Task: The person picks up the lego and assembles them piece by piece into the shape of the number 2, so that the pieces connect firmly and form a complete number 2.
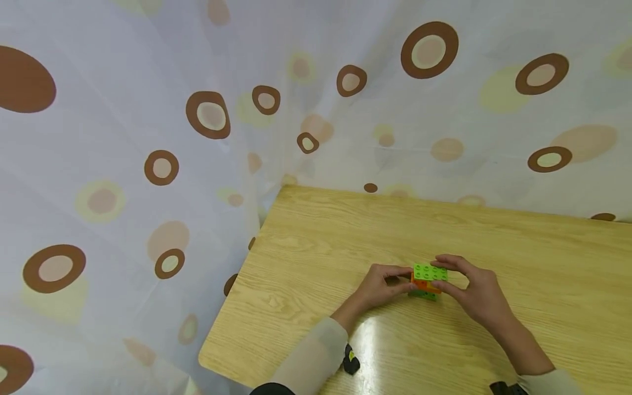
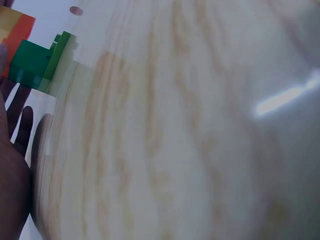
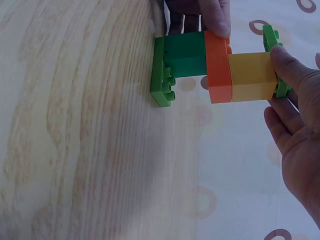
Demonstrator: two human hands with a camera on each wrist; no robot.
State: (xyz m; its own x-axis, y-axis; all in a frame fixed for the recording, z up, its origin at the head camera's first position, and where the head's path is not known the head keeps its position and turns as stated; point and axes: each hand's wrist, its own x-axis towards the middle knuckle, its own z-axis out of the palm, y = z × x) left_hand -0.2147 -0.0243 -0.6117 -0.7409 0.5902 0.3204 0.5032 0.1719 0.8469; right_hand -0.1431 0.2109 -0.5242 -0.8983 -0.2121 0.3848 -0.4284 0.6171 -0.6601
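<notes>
A stack of toy building bricks stands between the two hands. In the right wrist view its base is a light green plate (image 3: 159, 75) on the table, followed by a dark green brick (image 3: 185, 54), an orange brick (image 3: 218, 70) and a yellow brick (image 3: 252, 77). Another light green plate (image 1: 429, 271) tops it, studs showing in the head view. My left hand (image 1: 380, 285) grips the stack at the orange brick from the left. With thumb and fingers on opposite sides, my right hand (image 1: 479, 291) holds the top plate where it meets the yellow brick.
The stack is on a light wood-grain table (image 1: 306, 247), whose left edge slants toward the front. A white sheet (image 1: 345, 33) with brown and beige circles hangs behind and to the left. Dark bits of wrist gear (image 1: 350, 360) show at the sleeves.
</notes>
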